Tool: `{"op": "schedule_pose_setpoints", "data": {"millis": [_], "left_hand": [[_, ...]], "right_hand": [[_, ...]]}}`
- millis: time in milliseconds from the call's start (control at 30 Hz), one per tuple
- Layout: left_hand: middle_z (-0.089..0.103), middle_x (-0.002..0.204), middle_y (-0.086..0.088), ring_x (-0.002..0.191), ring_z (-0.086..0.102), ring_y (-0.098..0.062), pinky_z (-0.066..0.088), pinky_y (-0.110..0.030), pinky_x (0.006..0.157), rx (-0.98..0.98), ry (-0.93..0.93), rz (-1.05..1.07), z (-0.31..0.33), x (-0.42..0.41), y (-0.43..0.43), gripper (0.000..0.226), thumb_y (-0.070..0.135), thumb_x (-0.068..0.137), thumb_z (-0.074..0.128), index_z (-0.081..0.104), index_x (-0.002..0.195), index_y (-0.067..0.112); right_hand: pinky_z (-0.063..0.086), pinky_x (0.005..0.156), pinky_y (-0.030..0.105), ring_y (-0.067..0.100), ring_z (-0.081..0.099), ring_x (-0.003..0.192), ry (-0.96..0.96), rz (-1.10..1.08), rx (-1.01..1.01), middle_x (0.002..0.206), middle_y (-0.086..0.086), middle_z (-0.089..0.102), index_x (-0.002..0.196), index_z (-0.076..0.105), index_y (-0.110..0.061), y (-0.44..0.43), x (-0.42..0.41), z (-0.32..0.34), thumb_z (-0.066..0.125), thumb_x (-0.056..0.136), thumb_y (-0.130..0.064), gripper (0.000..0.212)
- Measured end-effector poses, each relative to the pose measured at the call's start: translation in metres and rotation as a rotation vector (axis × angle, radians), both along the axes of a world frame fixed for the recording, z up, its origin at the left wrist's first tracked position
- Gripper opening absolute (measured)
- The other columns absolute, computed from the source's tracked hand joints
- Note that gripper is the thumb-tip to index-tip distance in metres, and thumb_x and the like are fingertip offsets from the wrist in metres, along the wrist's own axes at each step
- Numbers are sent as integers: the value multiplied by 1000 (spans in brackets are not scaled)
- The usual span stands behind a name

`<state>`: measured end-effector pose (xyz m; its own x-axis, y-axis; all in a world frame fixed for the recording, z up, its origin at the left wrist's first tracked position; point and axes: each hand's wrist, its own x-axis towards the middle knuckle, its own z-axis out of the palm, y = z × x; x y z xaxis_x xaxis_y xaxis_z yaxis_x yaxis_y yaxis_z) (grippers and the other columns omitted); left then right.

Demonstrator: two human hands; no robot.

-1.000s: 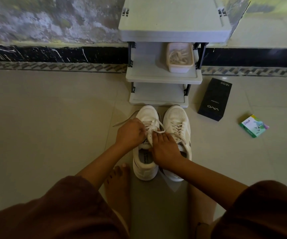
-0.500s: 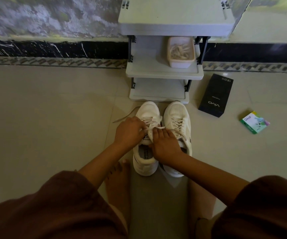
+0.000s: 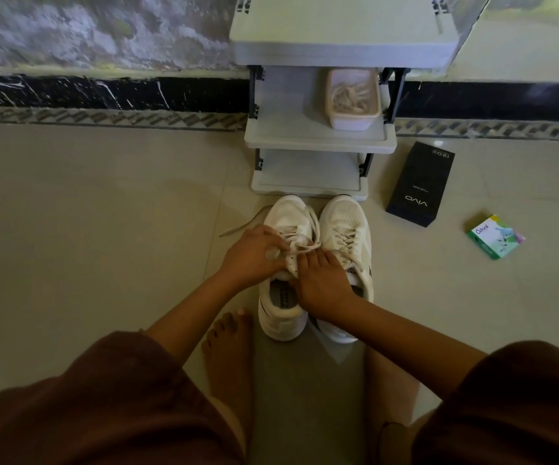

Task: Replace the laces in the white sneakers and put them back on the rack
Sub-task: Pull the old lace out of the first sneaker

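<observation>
Two white sneakers stand side by side on the floor, toes toward the grey shoe rack [image 3: 318, 142]. My left hand [image 3: 254, 255] and my right hand [image 3: 321, 280] meet over the tongue of the left sneaker [image 3: 288, 216], both pinching its white lace [image 3: 305, 246]. One loose lace end [image 3: 238, 228] trails onto the floor to the left. The right sneaker [image 3: 347, 226] is laced, and my right wrist covers its heel opening.
A pale tub of laces [image 3: 353, 99] sits on the rack's middle shelf. A black phone box [image 3: 420, 184] and a small green box [image 3: 494, 236] lie on the tiles to the right. My bare foot [image 3: 228, 350] rests left of the sneakers.
My hands have stayed on the left sneaker's lace, shifting only slightly. The camera has tilted, so the scene sits a little higher in view.
</observation>
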<state>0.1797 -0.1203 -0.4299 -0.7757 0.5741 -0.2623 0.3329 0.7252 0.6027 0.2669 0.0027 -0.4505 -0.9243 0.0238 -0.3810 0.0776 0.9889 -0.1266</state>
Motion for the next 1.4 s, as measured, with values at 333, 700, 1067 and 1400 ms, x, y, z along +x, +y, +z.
{"op": "schedule_pose_setpoints", "data": {"millis": [333, 700, 1067, 1400], "left_hand": [[65, 94, 4, 90, 59, -3, 48, -27, 80, 202, -148, 56, 19, -6, 12, 5, 15, 83, 67, 71, 81, 17], [54, 126, -2, 114, 52, -20, 46, -35, 90, -222, 158, -55, 3, -4, 6, 29, 30, 83, 65, 67, 111, 27], [66, 91, 7, 89, 61, -3, 45, -15, 74, 503, -434, 272, 10, 1, -1, 7, 14, 85, 66, 68, 85, 20], [62, 118, -10, 105, 61, -24, 49, -33, 90, 152, -99, 389, -18, 18, -5, 58, 21, 78, 74, 52, 131, 6]], "right_hand": [[8, 117, 41, 31, 18, 142, -17, 10, 8, 154, 20, 16, 148, 5, 0, 0, 0, 2, 29, 100, -36, 64], [10, 115, 39, 31, 24, 139, 38, -4, 5, 152, 21, 22, 147, 8, 1, 0, 1, -1, 32, 99, -38, 67], [9, 116, 41, 32, 22, 140, 26, 9, 14, 152, 21, 20, 148, 5, 0, 2, 3, -2, 31, 99, -39, 68], [11, 115, 39, 32, 16, 142, 76, -11, -32, 155, 20, 13, 148, 4, 0, 1, 2, -4, 36, 97, -39, 72]]}}
